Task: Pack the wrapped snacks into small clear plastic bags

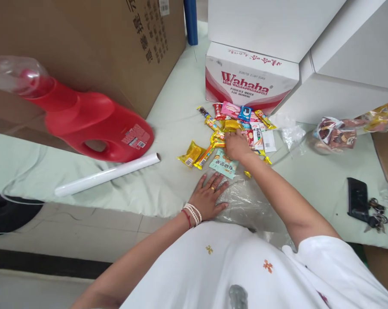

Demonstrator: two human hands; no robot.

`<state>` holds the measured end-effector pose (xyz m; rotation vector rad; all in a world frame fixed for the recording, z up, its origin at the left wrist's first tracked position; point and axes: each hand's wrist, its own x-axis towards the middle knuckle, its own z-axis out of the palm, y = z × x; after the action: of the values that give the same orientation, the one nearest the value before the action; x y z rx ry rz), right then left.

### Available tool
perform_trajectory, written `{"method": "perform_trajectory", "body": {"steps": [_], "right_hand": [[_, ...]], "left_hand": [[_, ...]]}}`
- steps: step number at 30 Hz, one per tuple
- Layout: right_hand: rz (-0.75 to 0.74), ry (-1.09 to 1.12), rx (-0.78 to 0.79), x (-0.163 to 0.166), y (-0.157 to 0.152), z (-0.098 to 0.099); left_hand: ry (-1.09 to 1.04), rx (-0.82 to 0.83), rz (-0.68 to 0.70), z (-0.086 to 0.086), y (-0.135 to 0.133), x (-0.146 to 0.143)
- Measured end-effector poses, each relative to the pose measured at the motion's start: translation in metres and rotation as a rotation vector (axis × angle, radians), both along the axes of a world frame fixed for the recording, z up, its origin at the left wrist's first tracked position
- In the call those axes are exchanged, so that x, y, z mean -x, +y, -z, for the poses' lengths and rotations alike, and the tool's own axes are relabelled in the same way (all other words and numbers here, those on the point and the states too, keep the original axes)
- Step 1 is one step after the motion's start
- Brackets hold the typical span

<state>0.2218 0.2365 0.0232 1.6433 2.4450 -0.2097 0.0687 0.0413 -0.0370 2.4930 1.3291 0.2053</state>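
Note:
My left hand (208, 196) lies flat on the table's near edge with fingers spread, partly on a clear plastic sheet or bag (245, 195). Bent down into a pile of small wrapped snacks, my right hand (237, 146) has its fingers closed together; what they grip is hidden. Just beyond its fingertips is a yellow packet (230, 125). A light green snack packet (224, 164) lies between the hands. To the left are a yellow snack bag (192, 153) and a long yellow stick wrapper (204, 158). Behind sit a pink packet (231, 110) and a blue one (245, 113).
A Wahaba-style printed water carton (250, 81) stands right behind the pile. Leftward are a red detergent bottle (100, 120), a white roll (108, 175) and a large brown box (93, 47). Rightward lie bagged snacks (334, 135), a phone (357, 198) and keys (378, 218).

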Motion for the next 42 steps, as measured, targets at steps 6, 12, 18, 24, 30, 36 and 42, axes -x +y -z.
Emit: {"method": "perform_trajectory", "body": {"steps": [6, 12, 18, 24, 30, 36, 42], "right_hand": [[0.037, 0.052, -0.118, -0.018, -0.01, -0.028], [-0.092, 0.268, 0.18, -0.08, -0.099, -0.061], [-0.121, 0.075, 0.192, -0.079, -0.175, -0.016], [-0.089, 0.208, 0.097, -0.091, -0.181, -0.004], [-0.051, 0.305, 0.034, -0.095, -0.183, 0.0], [-0.051, 0.414, -0.019, -0.099, -0.193, 0.001], [-0.215, 0.622, 0.156, -0.16, -0.249, 0.009]], "left_hand": [[-0.015, -0.015, -0.001, 0.002, 0.0, 0.0], [-0.038, 0.002, -0.004, 0.005, -0.001, -0.001], [-0.038, 0.033, -0.012, 0.006, -0.002, -0.002], [-0.128, -0.041, -0.032, -0.003, -0.009, 0.015], [-0.053, 0.006, -0.009, -0.005, -0.016, 0.029], [-0.127, 0.013, 0.074, -0.01, -0.02, 0.049], [-0.184, 0.164, 0.358, -0.01, -0.027, 0.081]]}}
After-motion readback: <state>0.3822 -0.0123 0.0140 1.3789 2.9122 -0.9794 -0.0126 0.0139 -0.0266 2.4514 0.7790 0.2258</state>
